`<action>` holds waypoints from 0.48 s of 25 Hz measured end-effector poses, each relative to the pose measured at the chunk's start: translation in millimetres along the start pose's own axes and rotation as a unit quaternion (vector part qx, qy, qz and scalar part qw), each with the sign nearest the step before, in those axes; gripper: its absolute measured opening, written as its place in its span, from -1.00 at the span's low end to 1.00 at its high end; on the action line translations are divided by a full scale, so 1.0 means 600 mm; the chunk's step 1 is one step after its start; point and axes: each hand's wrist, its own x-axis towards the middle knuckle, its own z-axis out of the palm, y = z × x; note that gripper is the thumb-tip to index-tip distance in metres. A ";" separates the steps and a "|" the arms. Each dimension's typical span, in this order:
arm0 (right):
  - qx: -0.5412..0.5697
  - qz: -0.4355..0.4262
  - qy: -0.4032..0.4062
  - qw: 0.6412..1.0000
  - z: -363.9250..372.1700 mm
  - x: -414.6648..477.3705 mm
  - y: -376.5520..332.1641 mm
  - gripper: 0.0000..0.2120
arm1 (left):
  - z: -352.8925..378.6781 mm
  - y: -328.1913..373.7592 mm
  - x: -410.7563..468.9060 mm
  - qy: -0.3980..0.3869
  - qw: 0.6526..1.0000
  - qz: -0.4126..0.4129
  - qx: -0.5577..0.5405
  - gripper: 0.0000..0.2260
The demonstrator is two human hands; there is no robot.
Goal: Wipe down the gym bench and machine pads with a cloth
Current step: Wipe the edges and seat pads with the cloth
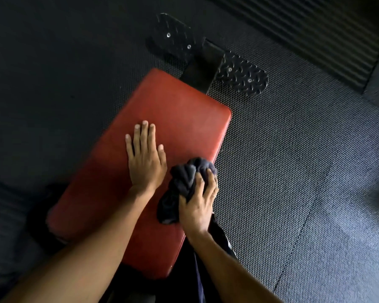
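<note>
Because the bench pad point(179, 110) runs its long axis on a diagonal from the lower left of the frame to the upper centre, the coming wipe stroke depends on how the cloth point(184, 178) sits against that axis. The cloth is a dark, bunched wad lying at the pad's right-hand long edge, at about mid-length of the pad. The right hand point(198, 206) grips it from the lower side. Its fingers curl over the wad and point up-frame, roughly along the pad's axis, so the bulk of the cloth lies under and ahead of the fingertips, and a loose tail hangs to the lower left of the palm. The left hand point(146, 162) rests flat on the pad just to the left of the cloth, fingers straight and holding nothing; contact between this hand and the cloth cannot be determined. Of the 2 hands, only the right grips the cloth. Bare red surface extends up-frame from both sets of fingertips to the pad's far end, near the bench foot with its 2 tread plates point(242, 76). Judgement: a stroke along the axis reaches that far section, whereas a cross stroke to the left requires the left hand to lift clear.
</note>
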 end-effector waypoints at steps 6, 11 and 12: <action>-0.055 0.012 0.038 0.998 -0.010 0.134 -0.046 -0.32 | -0.010 -0.022 0.000 -0.003 0.999 0.034 -0.016 -0.53; -0.101 -0.158 -0.014 0.982 0.011 0.040 -0.040 -0.32 | -0.021 -0.060 -0.014 0.007 0.998 0.062 -0.024 -0.57; -0.108 -0.209 -0.046 0.971 0.005 0.007 -0.022 -0.30 | -0.024 -0.068 -0.020 0.004 0.998 0.056 -0.027 -0.57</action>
